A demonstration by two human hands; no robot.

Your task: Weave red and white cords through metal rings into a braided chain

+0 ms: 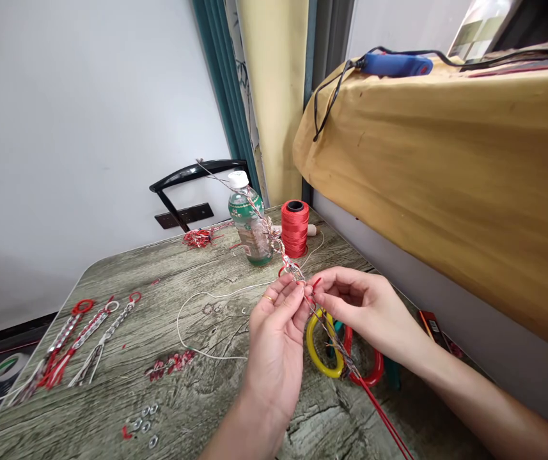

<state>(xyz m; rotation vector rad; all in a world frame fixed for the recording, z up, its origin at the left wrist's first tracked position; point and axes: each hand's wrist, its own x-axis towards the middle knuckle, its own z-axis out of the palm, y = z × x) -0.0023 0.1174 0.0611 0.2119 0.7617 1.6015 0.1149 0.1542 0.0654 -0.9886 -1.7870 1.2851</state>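
Note:
A braided cord (pixel 276 244) of red, white and dark strands stretches up in front of the bottle and down through my fingers. My left hand (pixel 278 338) is closed, its thumb and fingertips pinching the cord near the middle of the view. Against it from the right, my right hand (pixel 374 306) is closed in a pinch at a short red strand (pixel 316 282) at the same spot. Long red cords (pixel 383 418) run from below the hands toward the bottom edge. The exact knot between the fingertips is partly hidden.
Behind the hands stand a green-labelled bottle (pixel 249 223) and a red thread spool (pixel 295 233). Scissors with yellow and red handles (pixel 311 348) lie beneath the cord. Braided tassels (pixel 65 335), metal rings (pixel 146 427) and red scraps (pixel 178 362) lie left.

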